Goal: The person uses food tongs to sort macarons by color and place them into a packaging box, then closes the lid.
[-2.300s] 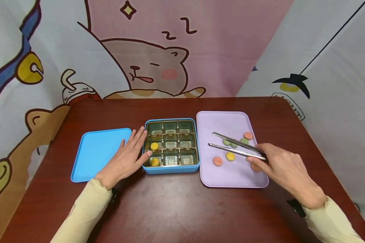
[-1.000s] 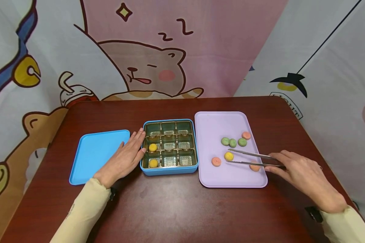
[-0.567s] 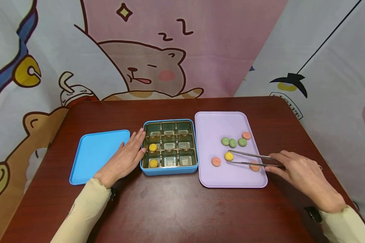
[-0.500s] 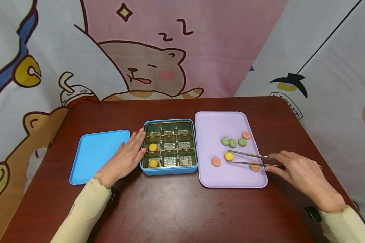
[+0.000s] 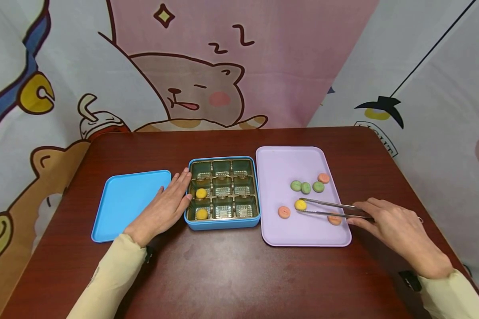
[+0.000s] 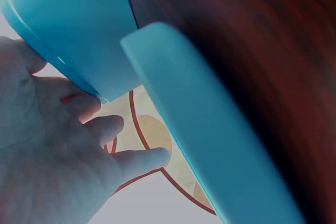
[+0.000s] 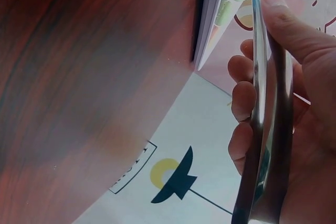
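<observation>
In the head view my right hand (image 5: 397, 232) grips metal tongs (image 5: 331, 215), whose tips lie on either side of a yellow disc-shaped piece (image 5: 300, 205) on the lilac tray (image 5: 291, 230). The right wrist view shows thumb and fingers wrapped round the tongs (image 7: 273, 129). My left hand (image 5: 161, 212) rests with extended fingers against the left side of a blue box (image 5: 223, 225). Its gold insert (image 5: 223, 189) has rows of compartments. Two yellow pieces sit in the left column, one (image 5: 201, 193) in the middle row and one (image 5: 202, 214) in the front row.
A blue lid (image 5: 123, 204) lies left of the box, partly behind my left hand. Three green pieces (image 5: 305, 188) and three orange pieces (image 5: 284, 212) also lie on the tray; the tongs cross over one orange piece. Behind the brown table (image 5: 223, 274) hangs a printed cloth (image 5: 287, 66).
Since the oldest frame, my right hand has drawn the tongs back and right, bringing their tips from beside the green pieces to the yellow one; the tips have narrowed slightly. My left hand stays put.
</observation>
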`<action>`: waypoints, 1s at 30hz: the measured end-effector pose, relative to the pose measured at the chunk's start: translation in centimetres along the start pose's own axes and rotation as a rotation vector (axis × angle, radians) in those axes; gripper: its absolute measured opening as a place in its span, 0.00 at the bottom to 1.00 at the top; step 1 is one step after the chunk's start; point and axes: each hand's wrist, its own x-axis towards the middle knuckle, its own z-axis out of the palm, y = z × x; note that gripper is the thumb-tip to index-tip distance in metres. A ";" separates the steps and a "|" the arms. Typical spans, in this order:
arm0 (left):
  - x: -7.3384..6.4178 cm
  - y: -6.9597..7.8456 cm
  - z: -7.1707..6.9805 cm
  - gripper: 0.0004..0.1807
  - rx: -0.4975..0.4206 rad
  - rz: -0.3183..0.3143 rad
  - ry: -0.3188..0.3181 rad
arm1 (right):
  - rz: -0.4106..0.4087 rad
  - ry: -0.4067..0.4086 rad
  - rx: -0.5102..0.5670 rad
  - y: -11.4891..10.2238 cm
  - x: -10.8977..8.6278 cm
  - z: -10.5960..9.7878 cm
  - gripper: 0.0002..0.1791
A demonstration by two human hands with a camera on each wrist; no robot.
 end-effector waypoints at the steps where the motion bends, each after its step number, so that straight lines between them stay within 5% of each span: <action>1: 0.0 0.0 0.0 0.35 -0.001 0.000 -0.001 | 0.001 0.000 0.000 0.0 0.0 0.0 0.26; 19: -0.1 0.1 0.0 0.35 0.000 0.009 0.027 | 0.027 -0.049 -0.010 -0.1 0.1 -0.1 0.27; 30: 0.0 0.1 0.0 0.35 -0.005 -0.004 0.010 | 0.017 -0.014 -0.007 -0.3 0.3 -0.6 0.27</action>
